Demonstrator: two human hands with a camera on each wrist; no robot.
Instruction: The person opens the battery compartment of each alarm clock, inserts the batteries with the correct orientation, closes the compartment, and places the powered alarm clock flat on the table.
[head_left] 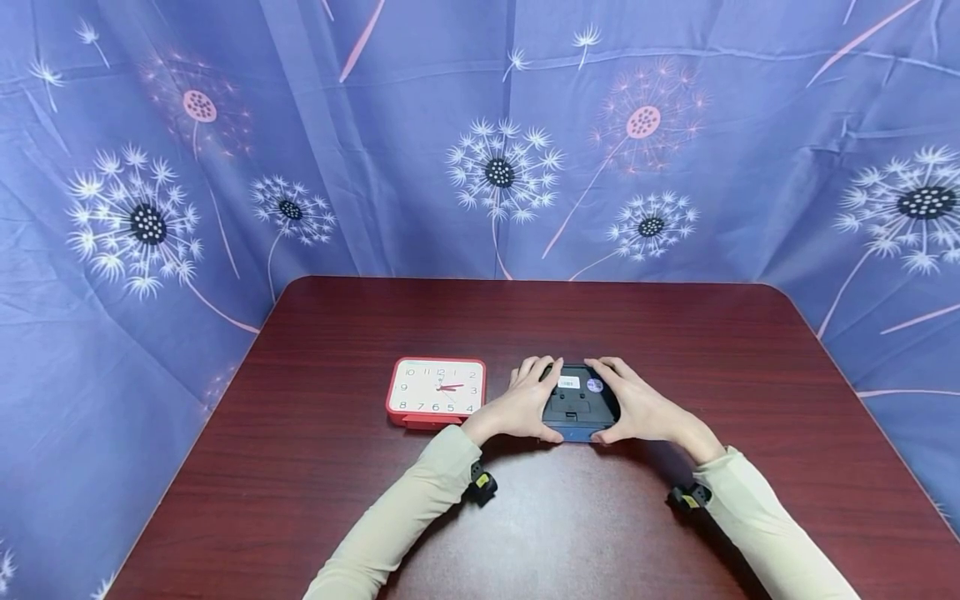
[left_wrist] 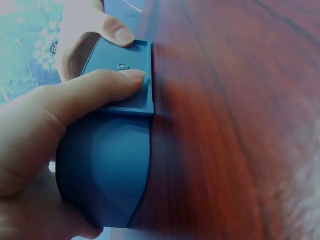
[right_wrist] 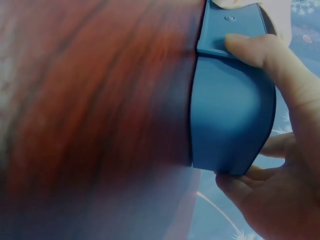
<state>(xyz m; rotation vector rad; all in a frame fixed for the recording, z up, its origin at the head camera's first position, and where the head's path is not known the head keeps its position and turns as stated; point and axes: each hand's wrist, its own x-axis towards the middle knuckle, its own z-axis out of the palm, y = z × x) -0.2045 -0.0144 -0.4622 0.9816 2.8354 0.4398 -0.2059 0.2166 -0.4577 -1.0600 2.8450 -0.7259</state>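
A blue alarm clock (head_left: 573, 408) lies face down on the table, its black back turned up with a white label, a round sticker, small knobs and a battery cover. My left hand (head_left: 525, 406) grips its left side, thumb on the near edge and fingers round the far edge. The right hand (head_left: 639, 406) holds the opposite side in the same way. Both wrist views show the blue casing (left_wrist: 107, 165) (right_wrist: 230, 112) close to the tabletop, with each thumb pressed on the recessed base panel. The clock's face is hidden.
To the left, beside my left hand, a red alarm clock (head_left: 438, 388) with a white dial lies face up. The dark red wooden table (head_left: 315, 467) has rounded far corners. Blue curtains (head_left: 405, 167) with a dandelion pattern hang behind and at both sides.
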